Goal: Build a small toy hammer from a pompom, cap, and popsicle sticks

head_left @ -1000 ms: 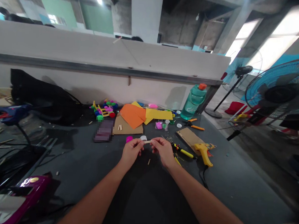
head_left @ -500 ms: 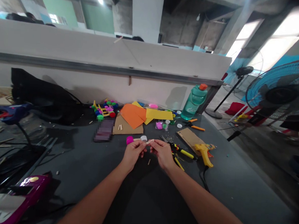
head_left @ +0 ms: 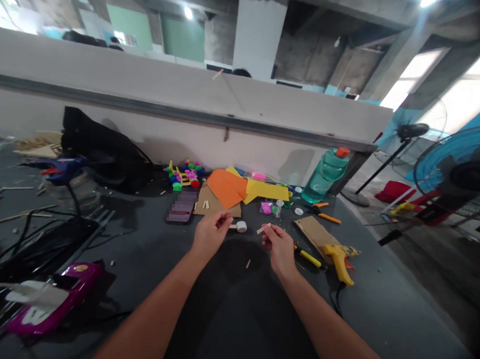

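Observation:
My right hand (head_left: 279,248) pinches a short pale wooden stick (head_left: 263,229) between thumb and fingertips, above the dark table. To its left, my left hand (head_left: 210,236) is raised with its fingers curled together. Whatever may be in those fingers is hidden. Just beside the left fingertips lies a stick with a white round cap (head_left: 241,227) on its end, its other end behind the hand. Another short wooden stick (head_left: 248,264) lies on the table between my forearms. Several short sticks (head_left: 206,204) rest on the cardboard (head_left: 217,211) beyond my left hand.
Orange paper (head_left: 228,188) and yellow paper (head_left: 267,190) lie at the back, near a green bottle (head_left: 325,176). On the right are a yellow glue gun (head_left: 341,261), a cardboard strip (head_left: 314,230) and yellow-handled pliers (head_left: 310,257). A purple device (head_left: 83,274) stands front left.
My hands have moved apart, the left one up and away from the stick, which stays in my right hand. The view has turned slightly left.

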The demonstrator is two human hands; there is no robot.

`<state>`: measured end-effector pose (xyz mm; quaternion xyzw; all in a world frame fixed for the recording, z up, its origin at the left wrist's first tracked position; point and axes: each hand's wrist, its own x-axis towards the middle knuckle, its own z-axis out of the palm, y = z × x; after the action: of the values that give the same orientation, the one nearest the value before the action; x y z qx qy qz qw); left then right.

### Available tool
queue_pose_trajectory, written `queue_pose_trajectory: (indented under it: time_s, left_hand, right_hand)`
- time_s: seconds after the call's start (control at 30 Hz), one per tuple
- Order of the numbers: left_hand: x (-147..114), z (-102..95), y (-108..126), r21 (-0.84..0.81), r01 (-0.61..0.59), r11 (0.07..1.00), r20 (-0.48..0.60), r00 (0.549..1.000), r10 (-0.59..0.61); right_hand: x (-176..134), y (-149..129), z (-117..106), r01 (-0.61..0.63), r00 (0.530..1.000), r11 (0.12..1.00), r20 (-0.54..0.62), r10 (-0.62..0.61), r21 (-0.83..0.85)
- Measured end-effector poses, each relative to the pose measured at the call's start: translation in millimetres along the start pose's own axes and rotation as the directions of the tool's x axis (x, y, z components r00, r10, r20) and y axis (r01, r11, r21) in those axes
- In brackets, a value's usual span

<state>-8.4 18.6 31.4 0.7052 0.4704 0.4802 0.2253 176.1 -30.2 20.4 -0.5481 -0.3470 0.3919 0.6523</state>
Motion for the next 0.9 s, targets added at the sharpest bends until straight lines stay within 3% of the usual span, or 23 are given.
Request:
queue_pose_trajectory:
  time_s: [0.07, 0.13, 0.23, 0.3, 0.4, 0.53, 0.9]
  left_hand:
    - [10, -17.4, -10, 0.090, -0.069, 0.994, 0.001, 0.998, 0.070]
    - [15, -28.2, -21, 0.192, -0.116, 0.975, 0.107, 0.990, 0.097]
    - [13, -28.5, -34, 0.257, -0.163, 0.953, 0.283, 0.955, 0.087]
    - [8, -22.1, -38, 0.290, -0.200, 0.936, 0.332, 0.938, 0.098]
    - [1, -11.8, -39, 0.315, -0.233, 0.920, 0.324, 0.938, 0.126]
    - [-4, -6.4, -35, 0.326, -0.249, 0.912, 0.305, 0.941, 0.148]
    - [-6, -7.6, -29, 0.361, -0.247, 0.899, 0.318, 0.939, 0.130]
  right_hand:
    - [3, 0, -2, 0.043, 0.999, 0.995, 0.012, -0.042, -0.086]
    - [6, -1, 2, 0.077, 0.996, 0.986, 0.056, -0.069, -0.148]
    - [12, -4, 17, 0.137, 0.982, 0.954, 0.162, -0.096, -0.266]
    - [19, -6, 33, 0.187, 0.964, 0.917, 0.244, -0.103, -0.353]
    - [29, -8, 57, 0.285, 0.934, 0.837, 0.330, -0.134, -0.466]
    - [30, -5, 77, 0.387, 0.910, 0.725, 0.362, -0.200, -0.570]
    - [13, 7, 72, 0.476, 0.878, 0.562, 0.396, -0.268, -0.676]
